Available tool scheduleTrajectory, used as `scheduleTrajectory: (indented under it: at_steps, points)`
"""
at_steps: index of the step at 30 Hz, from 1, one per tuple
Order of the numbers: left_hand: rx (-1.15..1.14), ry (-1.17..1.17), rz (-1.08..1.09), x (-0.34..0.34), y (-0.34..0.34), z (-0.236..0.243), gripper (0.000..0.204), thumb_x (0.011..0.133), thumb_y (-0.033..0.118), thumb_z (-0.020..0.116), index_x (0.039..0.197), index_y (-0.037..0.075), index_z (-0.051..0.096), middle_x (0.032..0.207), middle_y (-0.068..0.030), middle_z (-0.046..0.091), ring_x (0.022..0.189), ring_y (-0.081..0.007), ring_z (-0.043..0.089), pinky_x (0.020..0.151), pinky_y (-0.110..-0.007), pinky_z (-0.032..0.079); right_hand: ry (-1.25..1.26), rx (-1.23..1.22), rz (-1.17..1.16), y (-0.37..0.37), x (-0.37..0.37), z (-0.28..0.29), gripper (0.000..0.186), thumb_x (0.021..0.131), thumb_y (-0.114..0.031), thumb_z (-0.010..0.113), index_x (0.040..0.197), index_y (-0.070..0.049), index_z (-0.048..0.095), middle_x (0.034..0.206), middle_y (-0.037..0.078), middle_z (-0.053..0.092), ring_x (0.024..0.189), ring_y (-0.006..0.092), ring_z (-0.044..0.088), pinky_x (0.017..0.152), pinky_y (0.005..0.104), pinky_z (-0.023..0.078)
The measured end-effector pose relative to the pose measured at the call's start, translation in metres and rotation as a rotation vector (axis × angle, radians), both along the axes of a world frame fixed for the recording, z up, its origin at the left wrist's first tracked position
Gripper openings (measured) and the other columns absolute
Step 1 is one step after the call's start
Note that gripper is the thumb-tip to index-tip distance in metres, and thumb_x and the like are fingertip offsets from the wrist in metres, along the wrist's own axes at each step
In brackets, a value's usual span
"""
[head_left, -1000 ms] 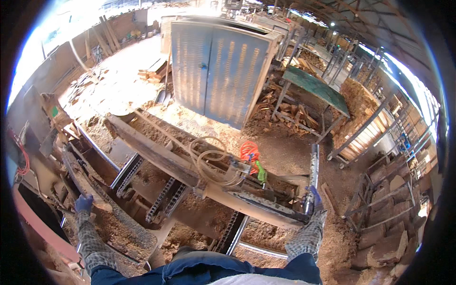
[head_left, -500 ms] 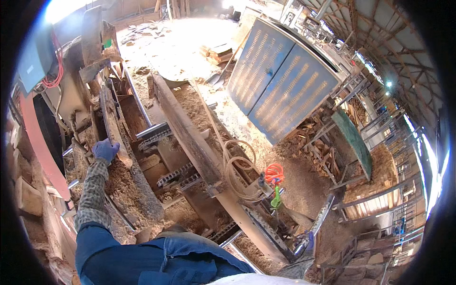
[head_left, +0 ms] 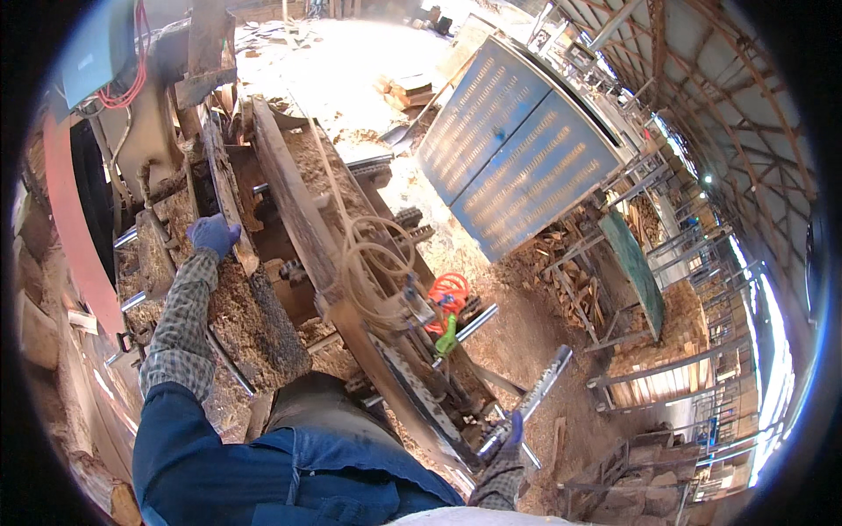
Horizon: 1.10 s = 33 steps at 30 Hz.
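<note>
My left hand [head_left: 213, 237], in a purple glove, is closed on the edge of a rough, narrow slab of wood [head_left: 225, 188], near the slab's near end. Sawdust-covered machine parts lie beside and beneath it. At the lower right, my right hand [head_left: 510, 433], also in a purple glove, grips the lower part of a shiny metal lever [head_left: 545, 386] that slants up to the right. Part of that hand is hidden behind the lever. Between my arms runs a long brown beam [head_left: 294, 193] of the machine.
A coiled beige hose [head_left: 379, 263], an orange coiled hose [head_left: 449, 292] and a green air gun [head_left: 446, 336] hang near the beam. A curved red guard [head_left: 83, 228] stands left. Beyond are a blue cabinet [head_left: 517, 140], a shovel [head_left: 399, 133] and a green board [head_left: 633, 272] near wood scraps.
The view has shifted, and the beam, hoses and lever appear farther left. More of my right hand and sleeve shows. My left hand stays on the slab, higher in the picture.
</note>
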State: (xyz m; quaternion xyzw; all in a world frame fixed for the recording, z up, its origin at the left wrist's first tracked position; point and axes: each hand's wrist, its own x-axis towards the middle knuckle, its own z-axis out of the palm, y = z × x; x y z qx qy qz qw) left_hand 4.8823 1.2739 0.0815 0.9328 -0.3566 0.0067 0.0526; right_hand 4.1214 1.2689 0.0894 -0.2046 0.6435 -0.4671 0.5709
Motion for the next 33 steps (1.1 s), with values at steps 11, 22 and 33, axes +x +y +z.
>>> scheduleTrajectory:
  at_steps: [11,22,33]
  points:
    - [-0.185,-0.129,-0.153,-0.011,-0.020,0.002,0.044,0.087,0.047,0.060,0.079,0.004,0.066,0.069,-0.0221,0.064,0.062,-0.0387,0.064,0.057,-0.051,0.049,0.053,-0.048,0.081,0.036,0.066,0.021,0.052,0.092,-0.049,0.065,0.117,-0.007,0.048,0.076,0.013,0.063,0.055,0.0223,0.061,0.046,0.0346,0.052]
    - [0.051,0.030,0.143,-0.044,-0.002,0.037,0.056,0.090,0.055,0.053,0.117,0.009,0.068,0.111,-0.0189,0.071,0.104,-0.0348,0.068,0.090,-0.051,0.051,1.309,-0.961,1.475,-0.014,-0.023,0.059,0.034,0.087,-0.032,0.069,0.103,-0.002,0.065,0.096,0.023,0.065,0.092,0.0422,0.061,0.081,0.0476,0.049]
    - [0.110,0.137,0.222,-0.047,-0.008,0.047,0.046,0.083,0.043,0.055,0.116,0.016,0.073,0.120,-0.0149,0.069,0.114,-0.0337,0.065,0.096,-0.047,0.048,-0.849,0.625,0.547,-0.054,-0.092,-0.079,0.048,0.095,-0.055,0.044,0.110,-0.012,0.059,0.102,0.009,0.066,0.089,0.0260,0.065,0.067,0.0395,0.058]
